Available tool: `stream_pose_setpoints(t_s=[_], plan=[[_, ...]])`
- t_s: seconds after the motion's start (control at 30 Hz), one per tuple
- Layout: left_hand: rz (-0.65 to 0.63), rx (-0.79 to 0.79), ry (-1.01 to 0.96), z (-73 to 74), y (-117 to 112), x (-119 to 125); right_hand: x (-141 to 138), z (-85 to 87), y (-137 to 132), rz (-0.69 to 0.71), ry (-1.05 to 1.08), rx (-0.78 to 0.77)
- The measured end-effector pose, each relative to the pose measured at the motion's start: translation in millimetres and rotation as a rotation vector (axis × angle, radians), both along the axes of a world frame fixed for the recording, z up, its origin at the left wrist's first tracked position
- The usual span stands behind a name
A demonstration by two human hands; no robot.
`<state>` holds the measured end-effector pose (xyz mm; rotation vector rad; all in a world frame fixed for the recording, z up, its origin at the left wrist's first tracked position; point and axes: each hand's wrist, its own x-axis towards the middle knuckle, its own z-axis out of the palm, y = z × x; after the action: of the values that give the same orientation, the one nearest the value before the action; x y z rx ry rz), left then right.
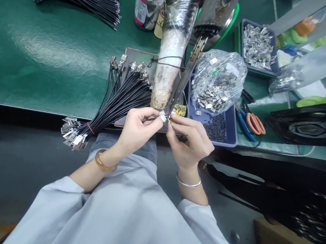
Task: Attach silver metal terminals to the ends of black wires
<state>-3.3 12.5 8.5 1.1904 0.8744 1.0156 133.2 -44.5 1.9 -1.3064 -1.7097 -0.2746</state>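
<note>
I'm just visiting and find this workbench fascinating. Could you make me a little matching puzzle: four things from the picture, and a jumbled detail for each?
Things
1. Left hand
2. Right hand
3. Clear plastic bag
4. Bundle of black cables nearest the left hand

Details
A. Red band around it
B. Silver bangle on its wrist
C. Small metal pieces inside
D. Amber-coloured bangle on its wrist

Pairs: 1-D, 2-B, 3-C, 4-A

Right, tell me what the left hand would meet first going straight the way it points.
The left hand, which holds a small white piece, would probably meet the right hand first; the long metal strip ends near that line, and depth is unclear.
</note>
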Motion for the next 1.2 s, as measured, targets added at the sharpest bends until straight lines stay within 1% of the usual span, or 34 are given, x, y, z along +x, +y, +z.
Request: stream_pose_setpoints(t_s=[0.1, 0.27, 0.4, 0.5, 0.57, 0.67, 0.73, 0.97, 1.2], plan=[[-0.004, -0.010, -0.012, -0.2, 0, -1, 0, 0.5, -1, -0.003, -0.022, -0.010], [-0.015, -0.017, 0.002, -2.9, 0, -1, 2, -1.1, -2, 0.030, -0.051, 0.016], [-0.017, 0.022, 0.006, -2.2, -2, -2, 3, -1.4, -2, 0.054, -0.038, 0.035], [-0.028, 0.064, 0.060, -0.9, -4, -3, 3, 0.1, -2, 0.014, 0.011, 0.049], [-0.037, 0.095, 0.097, -0.6, -5, -4, 2, 1.6, -2, -0.002, 0.126, -0.023], [-0.012, 0.135, 0.121, -1.1, -6, -4, 2, 3.7, -3, 0.036, 0.327, -0.204], [0.014, 0.145, 0.111, -1.7, -6, -3, 2, 4.6, -3, 0.058, 0.364, -0.241], [0.040, 0.109, 0.068, -1.4, -4, 0, 3, 5.2, 2, 0.062, 0.228, -0.169], [0.077, 0.183, 0.075, 2.1, -3, 0, 3, 10.2, 3, 0.043, 0.156, -0.137]])
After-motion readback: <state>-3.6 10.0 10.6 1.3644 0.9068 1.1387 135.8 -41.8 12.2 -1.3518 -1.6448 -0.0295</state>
